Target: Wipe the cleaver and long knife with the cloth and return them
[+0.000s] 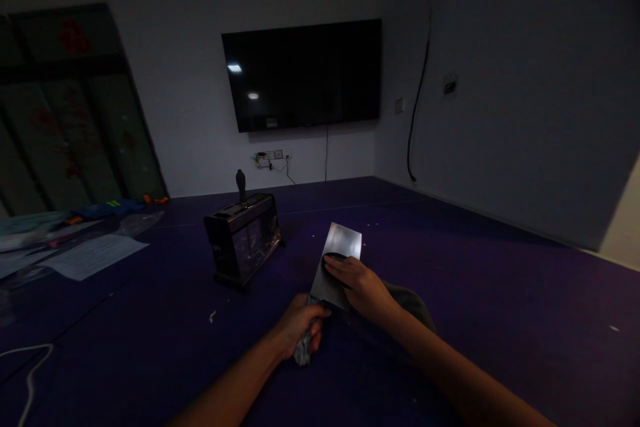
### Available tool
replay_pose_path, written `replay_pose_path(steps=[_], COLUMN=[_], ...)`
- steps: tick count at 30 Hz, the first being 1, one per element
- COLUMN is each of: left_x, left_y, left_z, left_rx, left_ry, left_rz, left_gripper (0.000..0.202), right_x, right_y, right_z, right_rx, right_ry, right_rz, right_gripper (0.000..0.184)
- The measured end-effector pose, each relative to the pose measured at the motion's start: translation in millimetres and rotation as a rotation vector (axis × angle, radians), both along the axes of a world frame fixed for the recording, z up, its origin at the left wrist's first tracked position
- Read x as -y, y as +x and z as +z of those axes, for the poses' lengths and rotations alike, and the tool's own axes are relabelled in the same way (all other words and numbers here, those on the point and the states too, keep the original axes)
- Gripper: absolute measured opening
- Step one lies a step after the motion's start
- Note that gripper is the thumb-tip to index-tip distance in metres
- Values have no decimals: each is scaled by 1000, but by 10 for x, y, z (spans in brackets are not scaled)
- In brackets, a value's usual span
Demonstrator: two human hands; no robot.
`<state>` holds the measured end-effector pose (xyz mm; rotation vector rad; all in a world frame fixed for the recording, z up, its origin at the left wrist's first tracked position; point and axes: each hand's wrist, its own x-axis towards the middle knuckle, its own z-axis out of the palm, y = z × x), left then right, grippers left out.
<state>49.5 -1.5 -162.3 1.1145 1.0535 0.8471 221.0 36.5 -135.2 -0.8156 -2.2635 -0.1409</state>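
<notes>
A cleaver with a broad, shiny blade (345, 240) is held out in front of me, its blade pointing away. My left hand (299, 327) is closed around its handle (302, 352), which looks grey and mottled, perhaps wrapped. Over the flat of the blade lies my right hand (361, 283), fingers together on a dark, rounded patch (331, 267); whether this is a pad or a shadow is hard to see. To the left stands a dark knife block (245, 240) with clear sides and one black knife handle (241, 185) sticking up.
The purple surface (165, 347) stretches to the wall, with small white scraps on it. Papers (95, 257) and plastic wrapping lie at the left, and a white cable (31, 380) curls at the lower left. A television (305, 73) hangs behind; a black cord (419, 93) dangles at the right.
</notes>
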Motion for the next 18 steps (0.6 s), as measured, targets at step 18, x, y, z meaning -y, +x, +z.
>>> replay_pose_path(steps=[18], left_x=[14], left_y=[10], left_z=[28], left_rx=[70], left_ry=[59], left_rz=[44], left_gripper=[22], right_x=[147], right_y=[-143], right_z=[9], right_rx=[80], right_ry=[-70], right_rz=[207], right_gripper=[59])
